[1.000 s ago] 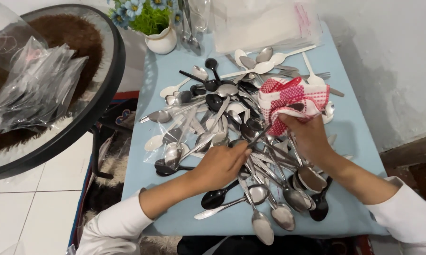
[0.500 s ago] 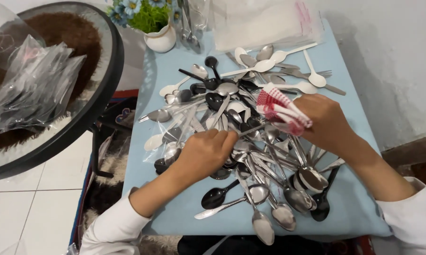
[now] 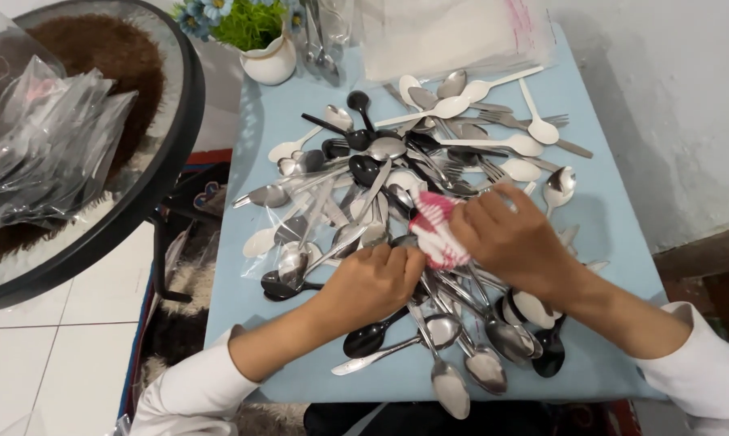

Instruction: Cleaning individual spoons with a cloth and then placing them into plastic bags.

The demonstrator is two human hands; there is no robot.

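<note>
The wiping step looks to be in hand: the right hand (image 3: 518, 242) pinches a red-and-white cloth (image 3: 435, 230) in curled fingers, at the centre of the spoon pile (image 3: 397, 194) on the blue tabletop (image 3: 615, 234). The left hand (image 3: 372, 278), at seven o'clock of the cloth, closes its fingers on a spoon handle, hidden under the knuckles. Rubbing it clean calls for a steady left grip.

White plaster wall (image 3: 671, 105) right, white tiled floor (image 3: 25, 363), round glass table (image 3: 138, 186) left

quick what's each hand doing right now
Left hand: closed, fingers down in the spoon pile; what it grips is hidden.
Right hand: closed on a red-and-white cloth.
</note>
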